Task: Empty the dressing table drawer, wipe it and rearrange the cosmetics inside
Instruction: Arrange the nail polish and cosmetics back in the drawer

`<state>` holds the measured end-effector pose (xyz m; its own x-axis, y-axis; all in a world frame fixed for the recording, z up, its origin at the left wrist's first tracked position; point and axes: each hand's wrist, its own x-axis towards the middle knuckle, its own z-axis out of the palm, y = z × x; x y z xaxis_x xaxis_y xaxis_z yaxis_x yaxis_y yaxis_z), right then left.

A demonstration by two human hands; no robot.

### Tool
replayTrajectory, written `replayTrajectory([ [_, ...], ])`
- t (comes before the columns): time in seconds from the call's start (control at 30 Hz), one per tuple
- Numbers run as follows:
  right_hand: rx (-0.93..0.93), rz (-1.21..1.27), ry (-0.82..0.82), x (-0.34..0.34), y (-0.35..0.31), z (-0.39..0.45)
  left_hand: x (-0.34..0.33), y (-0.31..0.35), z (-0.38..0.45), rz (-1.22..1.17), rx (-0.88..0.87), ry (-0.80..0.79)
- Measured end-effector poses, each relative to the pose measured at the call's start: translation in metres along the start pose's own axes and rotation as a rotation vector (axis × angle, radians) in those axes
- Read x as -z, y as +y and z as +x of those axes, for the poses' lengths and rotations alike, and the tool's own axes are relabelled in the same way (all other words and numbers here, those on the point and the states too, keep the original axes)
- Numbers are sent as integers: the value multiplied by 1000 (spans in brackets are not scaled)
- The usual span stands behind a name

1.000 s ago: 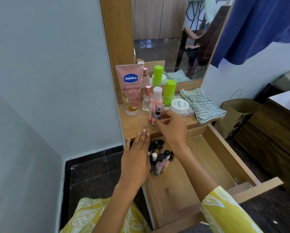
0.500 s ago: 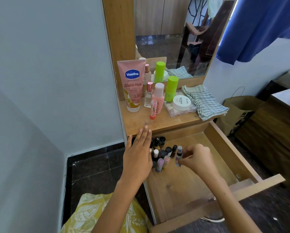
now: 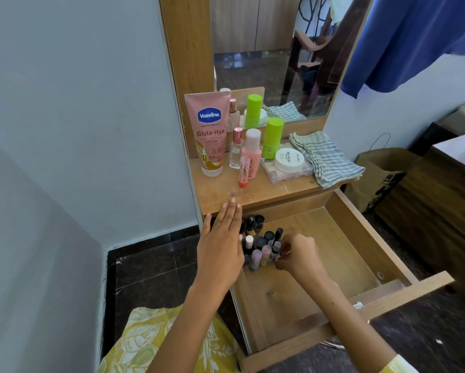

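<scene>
pale walls are closing around a wooden dressing table (image 3: 277, 188) with a mirror. on its top, from left to right, a pink vaseline tube (image 3: 209, 133), a small perfume bottle (image 3: 236, 149), a pink bottle (image 3: 251, 152), a green bottle (image 3: 270, 138), a white jar (image 3: 289, 160) and a striped cloth (image 3: 325, 157) are standing or lying. below, the drawer (image 3: 341, 254) is standing pulled out. the left hand (image 3: 220, 246) is lying flat with fingers spread straight, at the left side of a cluster of small cosmetics (image 3: 261, 246) in the drawer's back left corner. the right hand (image 3: 297, 255) is curling its fingers at the cluster's right side, seemingly pinching one small bottle, but this is unclear.
</scene>
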<state>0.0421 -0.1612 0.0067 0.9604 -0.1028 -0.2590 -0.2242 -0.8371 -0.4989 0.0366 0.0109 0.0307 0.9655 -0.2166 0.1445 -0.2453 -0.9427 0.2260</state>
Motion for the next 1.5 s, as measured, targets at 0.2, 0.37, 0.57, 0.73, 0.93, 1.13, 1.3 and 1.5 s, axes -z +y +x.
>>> replayTrajectory([
  [0.2,59,-104,264,38,-16,-14,0,3,2,24,11,-27],
  [0.37,410,211,452,42,-57,3,4,5,3,45,35,-56],
  [0.57,546,-96,479,39,-82,34,6,5,2,22,42,-50],
  [0.73,560,-37,614,36,-85,44,5,6,1,0,40,-38],
  [0.93,608,422,540,40,-57,27,0,3,0,-14,26,-18],
  [1.13,622,356,450,48,-9,-6,-2,2,0,-8,22,-21],
  [1.3,557,191,440,46,24,-12,-4,3,1,-25,30,-17],
  [1.5,448,26,320,29,30,-7,-4,1,0,-15,22,-21],
])
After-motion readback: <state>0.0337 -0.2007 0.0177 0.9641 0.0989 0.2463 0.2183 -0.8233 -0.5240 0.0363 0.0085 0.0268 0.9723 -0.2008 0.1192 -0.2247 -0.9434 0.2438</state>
